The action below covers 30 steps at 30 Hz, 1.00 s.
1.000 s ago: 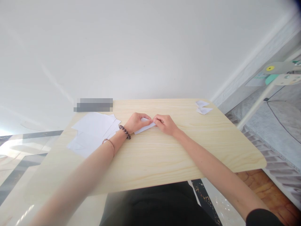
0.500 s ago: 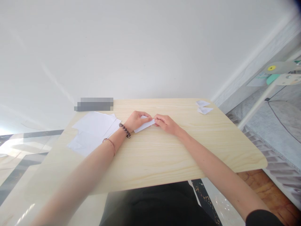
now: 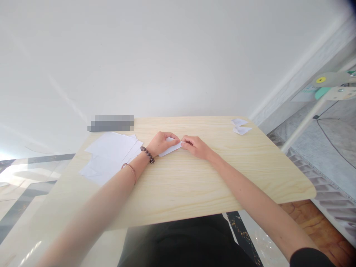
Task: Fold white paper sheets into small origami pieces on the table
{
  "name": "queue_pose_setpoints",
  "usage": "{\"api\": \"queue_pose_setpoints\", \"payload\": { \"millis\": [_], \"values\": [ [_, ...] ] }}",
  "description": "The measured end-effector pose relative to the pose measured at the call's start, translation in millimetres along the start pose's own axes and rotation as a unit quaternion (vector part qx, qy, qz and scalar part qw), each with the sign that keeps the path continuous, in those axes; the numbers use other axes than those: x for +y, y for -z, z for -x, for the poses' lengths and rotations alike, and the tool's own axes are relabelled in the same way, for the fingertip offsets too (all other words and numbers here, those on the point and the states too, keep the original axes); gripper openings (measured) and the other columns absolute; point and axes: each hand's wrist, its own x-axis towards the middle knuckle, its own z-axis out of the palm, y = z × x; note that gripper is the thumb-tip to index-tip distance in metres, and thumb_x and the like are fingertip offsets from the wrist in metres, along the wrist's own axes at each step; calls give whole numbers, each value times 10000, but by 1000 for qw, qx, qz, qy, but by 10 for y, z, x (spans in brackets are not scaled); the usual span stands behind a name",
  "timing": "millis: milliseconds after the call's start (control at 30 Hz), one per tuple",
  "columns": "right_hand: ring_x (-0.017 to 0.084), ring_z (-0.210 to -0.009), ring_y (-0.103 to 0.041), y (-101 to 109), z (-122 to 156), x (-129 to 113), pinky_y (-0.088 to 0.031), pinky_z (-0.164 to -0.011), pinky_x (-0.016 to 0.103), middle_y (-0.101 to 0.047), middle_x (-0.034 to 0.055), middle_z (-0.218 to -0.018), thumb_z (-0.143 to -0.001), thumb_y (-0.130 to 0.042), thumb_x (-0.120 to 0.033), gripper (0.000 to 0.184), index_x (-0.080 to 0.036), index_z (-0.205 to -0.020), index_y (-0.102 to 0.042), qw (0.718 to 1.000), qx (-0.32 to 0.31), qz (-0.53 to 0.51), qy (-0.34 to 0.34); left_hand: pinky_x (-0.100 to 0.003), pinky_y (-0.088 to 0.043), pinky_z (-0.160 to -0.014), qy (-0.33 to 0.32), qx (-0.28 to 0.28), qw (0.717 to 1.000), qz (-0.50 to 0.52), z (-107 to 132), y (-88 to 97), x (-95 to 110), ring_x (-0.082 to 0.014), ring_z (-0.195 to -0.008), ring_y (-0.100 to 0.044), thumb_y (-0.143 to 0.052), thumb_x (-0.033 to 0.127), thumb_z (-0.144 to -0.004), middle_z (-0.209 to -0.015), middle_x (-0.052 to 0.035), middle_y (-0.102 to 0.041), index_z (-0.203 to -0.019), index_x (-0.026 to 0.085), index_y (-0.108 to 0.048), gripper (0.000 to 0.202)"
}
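A narrow folded piece of white paper (image 3: 168, 149) is held just above or on the table, between my two hands. My left hand (image 3: 163, 142) is closed on it, thumb on the near face and fingers behind the upper edge. At the paper's right end, my right hand (image 3: 195, 145) pinches the tip between thumb and curled fingers. The fingertips of both hands nearly meet there. The far side of the paper and part of its left end are hidden by my left hand.
Several loose white sheets (image 3: 111, 148) overlap on the left of the wooden table (image 3: 178, 193). Two small folded paper pieces (image 3: 242, 130) lie at the back right. A blurred-out dark object (image 3: 111, 123) sits at the back left, by the wall (image 3: 172, 55).
My right hand's fingertips have shifted slightly left along the paper's right end. My left hand and the other papers look unmoved.
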Motion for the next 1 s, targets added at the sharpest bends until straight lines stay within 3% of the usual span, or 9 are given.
{"api": "queue_pose_setpoints", "payload": {
  "millis": [233, 500, 767, 1000],
  "values": [
    [87, -565, -340, 53, 3, -10, -277, -551, 223, -392, -37, -610, -764, -378, -222, 112, -179, -667, -412, 998, -43, -43, -17, -191, -331, -469, 11, -5, 1000, 27, 1, 1, -14, -101, -553, -469, -559, 480, -641, -654, -14, -595, -760, 138, -651, 374],
    [78, -534, -329, 13, -1, -7, -280, -547, 225, -379, -38, -580, -800, -351, -253, 210, -177, -605, -362, 1000, -19, -20, -3, -204, -352, -515, -6, -22, 999, 23, -14, 5, -34, -117, -613, -504, -552, 492, -642, -740, -27, -629, -787, 141, -651, 393],
    [96, -570, -367, 62, 8, 2, -309, -570, 235, -410, -25, -597, -768, -341, -207, 136, -177, -650, -401, 993, -50, -107, -22, -197, -320, -452, 18, 0, 1000, 25, -7, -2, -36, -96, -519, -464, -543, 502, -639, -612, -6, -589, -760, 144, -652, 393],
    [77, -511, -312, 18, 1, 3, -264, -508, 221, -365, -43, -556, -790, -383, -303, 211, -174, -626, -411, 1000, -10, -16, -9, -201, -350, -507, -5, -19, 1000, 16, -11, 7, -31, -121, -612, -506, -547, 486, -639, -736, -31, -626, -781, 139, -652, 390]
  ]
}}
